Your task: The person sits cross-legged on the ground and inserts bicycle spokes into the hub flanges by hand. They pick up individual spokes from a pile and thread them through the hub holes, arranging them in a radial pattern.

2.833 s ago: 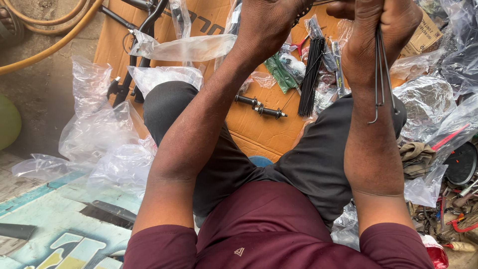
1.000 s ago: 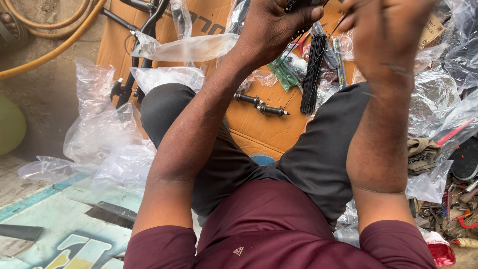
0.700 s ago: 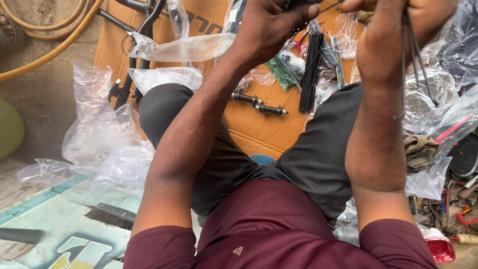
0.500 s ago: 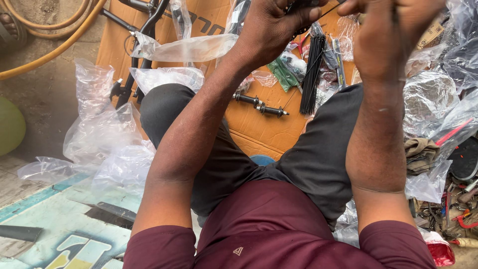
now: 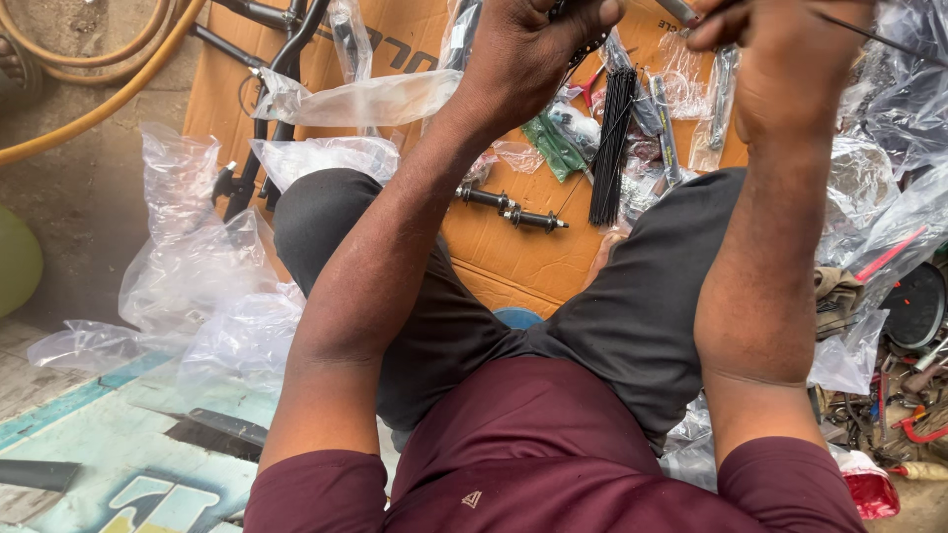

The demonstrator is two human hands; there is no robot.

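Note:
Both my arms reach up to the top edge of the head view. My left hand (image 5: 533, 49) is closed around a small dark part that the frame edge mostly cuts off. My right hand (image 5: 780, 54) pinches thin dark metal spokes (image 5: 874, 36), which stick out to the right. A short silvery piece (image 5: 677, 10) shows between the two hands. Below them, on a sheet of brown cardboard (image 5: 494, 257), lie a bundle of black spokes (image 5: 612, 148) and two black axles (image 5: 512, 207). I cannot tell how the hands' parts join.
Crumpled clear plastic bags (image 5: 197, 286) lie to the left and right (image 5: 889, 128) of my knees. A black bicycle frame (image 5: 267, 109) and yellow hose (image 5: 109, 94) lie at upper left. Hand tools and a red-handled cutter (image 5: 913, 429) lie at lower right. A green packet (image 5: 553, 148) lies on the cardboard.
The spokes in my right hand hung down along my forearm before; now they point right near the top edge. Both hands stay raised together with small shifts.

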